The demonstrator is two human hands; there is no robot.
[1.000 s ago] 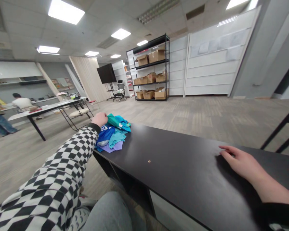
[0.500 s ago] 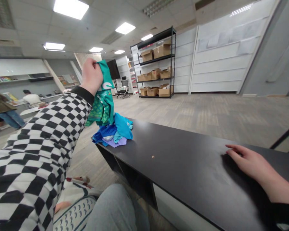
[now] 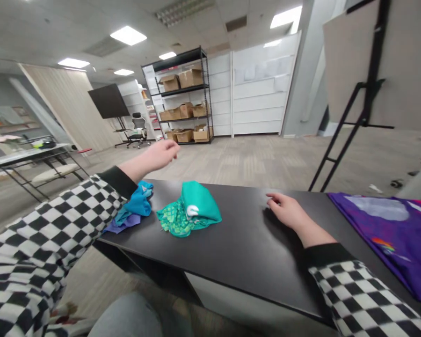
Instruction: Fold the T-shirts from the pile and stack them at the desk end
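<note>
A crumpled green garment (image 3: 205, 203) with a white mark and a patterned lighter part lies on the dark tabletop (image 3: 242, 252). Above and behind it in the picture, my left hand (image 3: 157, 155) hangs in the air with loosely bent fingers and nothing in them. Partly behind my left sleeve is a heap of blue and lilac cloth (image 3: 136, 203) at the table's left end. My right hand (image 3: 289, 213) is low over the tabletop, to the right of the green garment, fingers extended and holding nothing.
A purple printed cloth (image 3: 389, 238) lies flat on the right end of the table. Behind that end stands a board on a black stand (image 3: 340, 150). Farther back are a black shelf with cardboard boxes (image 3: 184, 135), an office chair (image 3: 138, 126) and a dark screen (image 3: 108, 100).
My left hand has let go of the green garment, which now lies on the table right of the blue heap. The view has turned right, bringing the purple cloth and board into sight.
</note>
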